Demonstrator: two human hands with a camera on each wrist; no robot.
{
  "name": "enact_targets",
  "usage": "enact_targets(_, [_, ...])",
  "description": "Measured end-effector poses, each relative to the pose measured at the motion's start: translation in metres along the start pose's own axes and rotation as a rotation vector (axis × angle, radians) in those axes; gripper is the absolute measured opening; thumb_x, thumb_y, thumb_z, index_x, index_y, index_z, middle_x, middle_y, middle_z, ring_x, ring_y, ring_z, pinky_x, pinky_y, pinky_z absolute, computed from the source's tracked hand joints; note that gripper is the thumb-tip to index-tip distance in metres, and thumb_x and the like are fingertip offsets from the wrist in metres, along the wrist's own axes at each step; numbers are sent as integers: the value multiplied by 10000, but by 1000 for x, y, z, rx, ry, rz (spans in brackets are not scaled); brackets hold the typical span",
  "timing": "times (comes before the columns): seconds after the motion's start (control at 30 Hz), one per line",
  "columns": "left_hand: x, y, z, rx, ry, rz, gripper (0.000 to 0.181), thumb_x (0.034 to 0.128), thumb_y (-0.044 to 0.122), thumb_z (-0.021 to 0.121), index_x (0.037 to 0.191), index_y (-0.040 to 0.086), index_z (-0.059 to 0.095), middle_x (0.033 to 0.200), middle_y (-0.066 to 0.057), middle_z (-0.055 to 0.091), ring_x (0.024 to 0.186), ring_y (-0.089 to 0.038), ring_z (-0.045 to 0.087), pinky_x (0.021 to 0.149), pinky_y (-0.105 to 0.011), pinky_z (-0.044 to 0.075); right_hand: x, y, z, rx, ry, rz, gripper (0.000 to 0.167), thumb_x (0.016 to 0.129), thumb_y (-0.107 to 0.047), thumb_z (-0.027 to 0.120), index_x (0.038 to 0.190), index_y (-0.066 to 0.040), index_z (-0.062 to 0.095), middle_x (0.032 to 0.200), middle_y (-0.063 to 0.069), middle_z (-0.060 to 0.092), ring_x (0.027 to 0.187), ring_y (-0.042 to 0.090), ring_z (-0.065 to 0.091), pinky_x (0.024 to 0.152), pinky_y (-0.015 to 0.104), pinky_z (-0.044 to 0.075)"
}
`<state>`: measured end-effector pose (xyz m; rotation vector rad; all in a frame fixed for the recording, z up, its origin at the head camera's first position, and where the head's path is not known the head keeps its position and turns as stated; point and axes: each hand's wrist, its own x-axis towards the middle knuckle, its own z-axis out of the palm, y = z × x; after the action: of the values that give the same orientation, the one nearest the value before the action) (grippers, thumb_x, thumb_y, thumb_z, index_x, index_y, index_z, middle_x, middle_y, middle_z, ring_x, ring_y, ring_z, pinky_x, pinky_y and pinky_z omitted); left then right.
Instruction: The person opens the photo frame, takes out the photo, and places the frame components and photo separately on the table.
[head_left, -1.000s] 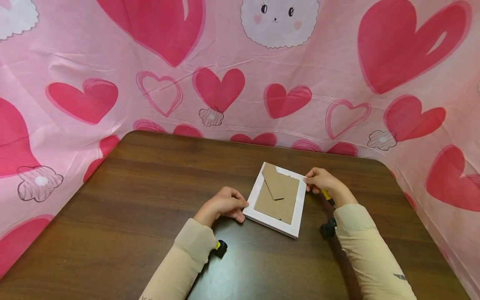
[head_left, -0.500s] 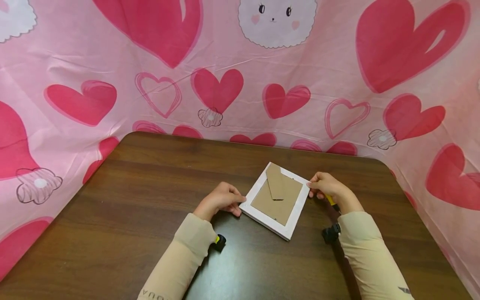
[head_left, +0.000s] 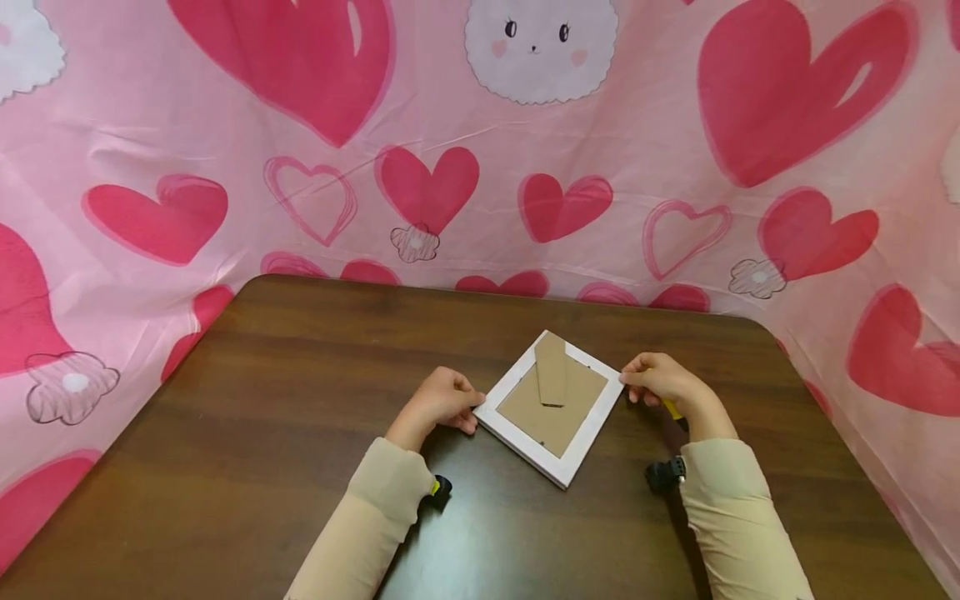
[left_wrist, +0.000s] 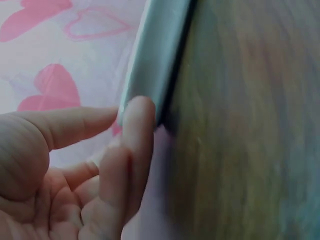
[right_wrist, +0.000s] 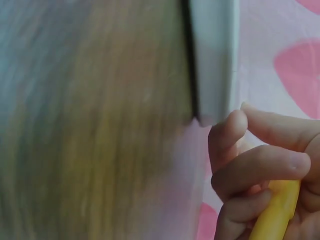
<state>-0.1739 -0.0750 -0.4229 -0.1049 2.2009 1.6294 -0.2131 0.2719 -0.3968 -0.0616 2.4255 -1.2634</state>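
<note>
A white picture frame (head_left: 520, 431) lies back up and turned like a diamond over the table. Its brown backing board (head_left: 585, 392) and folded easel stand (head_left: 552, 367) show. My left hand (head_left: 441, 398) pinches the frame's left corner between thumb and fingers; the left wrist view shows the frame's edge (left_wrist: 159, 55) at the fingertips. At the opposite corner my right hand (head_left: 663, 382) pinches the frame in the same way. A yellow-handled tool (right_wrist: 277, 212) is tucked under the curled lower fingers of that hand, and its kind is not clear.
The dark wooden table (head_left: 300, 358) spreads around the frame. Behind it hangs a pink cloth (head_left: 495, 142) printed with hearts. A small black wrist camera (head_left: 441, 493) sits at the left cuff, and another black camera (head_left: 663, 475) at the right.
The picture frame has turned clockwise in the head view, its near corner swinging left and toward me. The left hand has shifted slightly left, the right hand slightly right and nearer.
</note>
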Motion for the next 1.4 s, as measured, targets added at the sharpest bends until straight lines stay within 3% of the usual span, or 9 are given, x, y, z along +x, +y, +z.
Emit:
enact_targets(0.17, [-9, 2, 2, 104, 61, 6, 168, 931, 139, 686, 884, -14, 635, 611, -103, 612, 437, -131, 597, 520, -281, 568, -5, 0, 3, 104, 0, -18, 393, 1017, -123, 529, 1290, 152, 458, 708, 12, 634, 521, 57, 460, 502, 177, 411])
enact_targets(0.33, [-12, 5, 2, 218, 108, 26, 192, 920, 182, 706, 826, 24, 649, 645, -108, 637, 459, -136, 621, 540, -286, 572, -11, -1, 4, 201, -11, -13, 437, 1031, -128, 498, 1346, 165, 424, 753, 19, 666, 528, 40, 481, 509, 152, 427])
enact_targets(0.5, [-16, 5, 5, 281, 128, 51, 207, 889, 205, 743, 781, 54, 652, 687, -84, 630, 493, -137, 656, 652, -280, 568, -13, -1, 4, 163, 28, 9, 429, 1030, -113, 490, 1338, 179, 431, 754, 17, 668, 525, 49, 490, 518, 164, 447])
enact_targets(0.63, [-14, 3, 6, 256, 130, 74, 162, 867, 163, 763, 812, 39, 675, 729, -90, 638, 528, -142, 686, 691, -272, 553, -10, -2, 6, 102, 49, 6, 389, 1017, -98, 511, 1283, 184, 480, 749, 25, 649, 530, 58, 495, 521, 184, 453])
enact_targets(0.8, [-8, 0, 8, 139, 111, 69, 92, 848, 63, 761, 837, -11, 708, 707, -93, 654, 517, -121, 675, 586, -218, 536, -4, -4, 11, 44, 95, 27, 325, 992, -68, 551, 1213, 169, 540, 736, 32, 633, 518, 70, 485, 516, 205, 453])
enact_targets(1.0, [-5, -1, 7, 59, 93, 76, 66, 850, -8, 737, 864, -65, 707, 728, -105, 634, 520, -114, 658, 587, -238, 565, -2, -4, 15, 8, 127, 38, 245, 975, -19, 558, 1128, 172, 567, 691, 27, 634, 502, 79, 482, 507, 211, 450])
enact_targets(1.2, [-2, -2, 7, 38, 113, 97, 46, 844, -26, 734, 849, -68, 715, 709, -94, 636, 510, -115, 649, 578, -236, 561, -4, -5, 16, -10, 124, 37, 193, 969, -6, 561, 1059, 163, 584, 650, 18, 627, 501, 89, 482, 507, 219, 447])
enact_targets(1.4, [4, -4, 7, 80, 158, 153, 50, 870, 11, 721, 872, -36, 738, 694, -91, 679, 522, -105, 646, 578, -230, 538, -9, -3, 15, -37, 127, 30, 139, 962, 8, 554, 974, 141, 589, 629, 23, 620, 503, 111, 476, 507, 234, 443])
